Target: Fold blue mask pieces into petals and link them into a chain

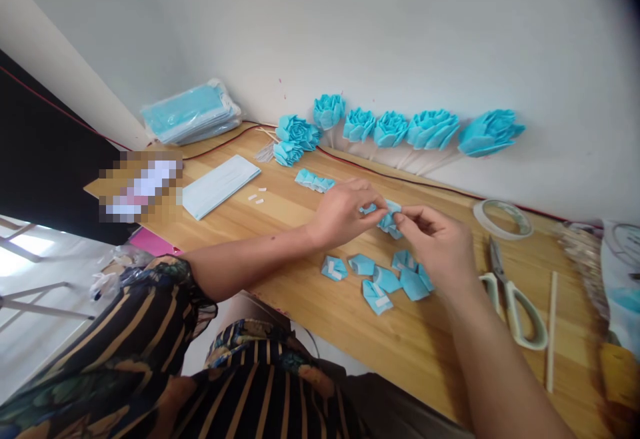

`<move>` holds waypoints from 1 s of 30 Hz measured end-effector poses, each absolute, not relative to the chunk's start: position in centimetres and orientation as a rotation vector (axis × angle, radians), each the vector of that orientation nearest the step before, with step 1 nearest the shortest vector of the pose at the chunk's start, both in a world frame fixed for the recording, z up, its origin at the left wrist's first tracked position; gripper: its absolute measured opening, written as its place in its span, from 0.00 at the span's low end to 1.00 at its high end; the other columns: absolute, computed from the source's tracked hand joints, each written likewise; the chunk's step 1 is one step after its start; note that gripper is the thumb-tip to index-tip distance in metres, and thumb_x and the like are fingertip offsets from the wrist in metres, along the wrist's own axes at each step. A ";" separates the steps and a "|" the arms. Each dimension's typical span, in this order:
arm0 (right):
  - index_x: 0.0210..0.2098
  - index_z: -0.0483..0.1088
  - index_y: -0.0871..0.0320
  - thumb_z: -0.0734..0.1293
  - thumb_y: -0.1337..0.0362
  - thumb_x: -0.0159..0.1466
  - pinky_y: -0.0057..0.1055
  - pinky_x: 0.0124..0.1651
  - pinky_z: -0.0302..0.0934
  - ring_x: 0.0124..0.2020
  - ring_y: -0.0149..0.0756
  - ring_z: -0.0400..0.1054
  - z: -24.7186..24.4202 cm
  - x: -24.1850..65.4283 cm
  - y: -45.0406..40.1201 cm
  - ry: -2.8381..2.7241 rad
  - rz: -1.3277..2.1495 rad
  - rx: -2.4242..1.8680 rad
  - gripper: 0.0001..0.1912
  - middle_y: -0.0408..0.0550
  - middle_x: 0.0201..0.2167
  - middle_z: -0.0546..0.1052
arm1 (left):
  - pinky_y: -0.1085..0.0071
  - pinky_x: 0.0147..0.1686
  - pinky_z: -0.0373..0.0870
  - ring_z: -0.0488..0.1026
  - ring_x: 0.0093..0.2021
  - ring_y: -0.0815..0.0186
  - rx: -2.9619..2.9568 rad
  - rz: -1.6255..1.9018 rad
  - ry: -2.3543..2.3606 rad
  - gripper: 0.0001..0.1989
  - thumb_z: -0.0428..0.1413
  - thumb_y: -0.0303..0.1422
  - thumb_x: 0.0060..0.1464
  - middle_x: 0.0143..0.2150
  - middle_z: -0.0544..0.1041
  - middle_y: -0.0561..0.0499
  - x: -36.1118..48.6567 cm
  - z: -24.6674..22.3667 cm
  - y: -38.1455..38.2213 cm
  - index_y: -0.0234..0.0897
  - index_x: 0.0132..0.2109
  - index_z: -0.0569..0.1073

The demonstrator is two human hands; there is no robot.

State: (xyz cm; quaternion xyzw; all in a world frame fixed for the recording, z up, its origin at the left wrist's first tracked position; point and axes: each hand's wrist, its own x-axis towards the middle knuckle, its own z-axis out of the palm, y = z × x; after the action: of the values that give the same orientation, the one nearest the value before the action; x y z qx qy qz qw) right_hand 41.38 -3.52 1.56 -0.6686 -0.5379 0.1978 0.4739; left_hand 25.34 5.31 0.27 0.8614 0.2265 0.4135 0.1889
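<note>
- Pinched between the left grip (343, 214) and the right grip (443, 242), both closed to thumb and fingertips: one folded blue piece (391, 224), partly covered by the fingers.
- Just nearer than both grips, on the wooden surface (420, 352): loose blue pieces (387, 280), some overlapping, several with white tabs. Between these and the near edge, a band of visible wood.
- Just beyond the left grip: a pleated blue strip (312, 180), lying flat.
- Left of the left grip, past some tiny white strips (260, 201): a flat face mask (220, 187), with room around it; farther off, against the wall (400, 26), a bagged pack of masks (190, 116).
- Well beyond both grips, along the far edge: blue flowers (390, 128) leaning on the wall, stems down, and a thin cable (425, 184).
- Right of the right grip: a tape roll (479, 212) near the far edge, then scissors (499, 269), blades toward the wall.
- Tightest beside the right forearm: scissor handles close by, with a pale stick (551, 332) next to them.
</note>
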 end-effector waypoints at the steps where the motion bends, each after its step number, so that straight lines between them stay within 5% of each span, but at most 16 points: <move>1: 0.32 0.77 0.53 0.69 0.59 0.58 0.30 0.32 0.64 0.27 0.34 0.72 1.6 41.3 -3.6 -1.336 0.462 -1.636 0.07 0.42 0.26 0.79 | 0.69 0.39 0.65 0.71 0.35 0.68 2.408 1.139 0.660 0.08 0.56 0.34 0.59 0.31 0.76 0.51 25.4 0.3 5.4 0.37 0.36 0.77; 17: 0.32 0.75 0.54 0.65 0.66 0.62 0.34 0.36 0.62 0.30 0.38 0.72 1.3 40.7 -3.7 -1.744 -0.165 -1.546 0.06 0.46 0.27 0.79 | 0.71 0.37 0.63 0.70 0.32 0.70 2.313 1.097 0.688 0.04 0.59 0.32 0.55 0.29 0.74 0.53 25.4 0.2 5.4 0.37 0.35 0.77; 30: 0.29 0.74 0.54 0.67 0.60 0.58 0.31 0.32 0.63 0.25 0.34 0.70 1.4 41.6 -3.4 -1.371 0.171 -1.712 0.05 0.42 0.24 0.77 | 0.74 0.32 0.61 0.67 0.29 0.72 2.152 1.028 0.778 0.03 0.56 0.28 0.52 0.28 0.73 0.54 25.5 0.5 5.9 0.34 0.31 0.74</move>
State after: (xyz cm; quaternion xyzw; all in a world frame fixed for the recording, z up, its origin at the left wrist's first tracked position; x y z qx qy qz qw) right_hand 41.61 -3.38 1.40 -0.6935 -0.5553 0.0693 0.4538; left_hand 25.51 5.86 0.48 0.8152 0.2948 0.3895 0.3112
